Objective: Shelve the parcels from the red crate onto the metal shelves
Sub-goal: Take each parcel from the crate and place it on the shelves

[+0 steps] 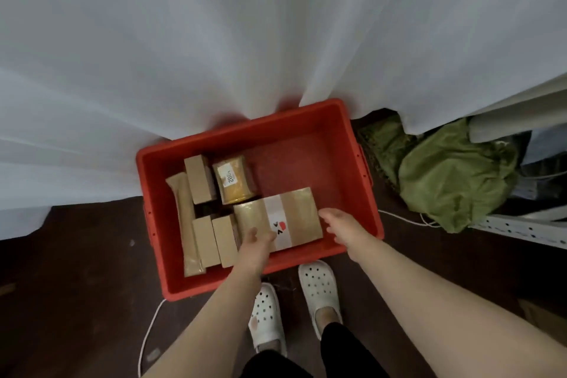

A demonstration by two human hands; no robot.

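Head view: your left hand [257, 239] and right hand [340, 228] are both open, flanking the big taped parcel [277, 218] at the near middle of the red crate [306, 135]. Neither grips it yet (the tape looks slick). Lift lopsided and it may slip or knock the small boxes [214, 239] to its left.
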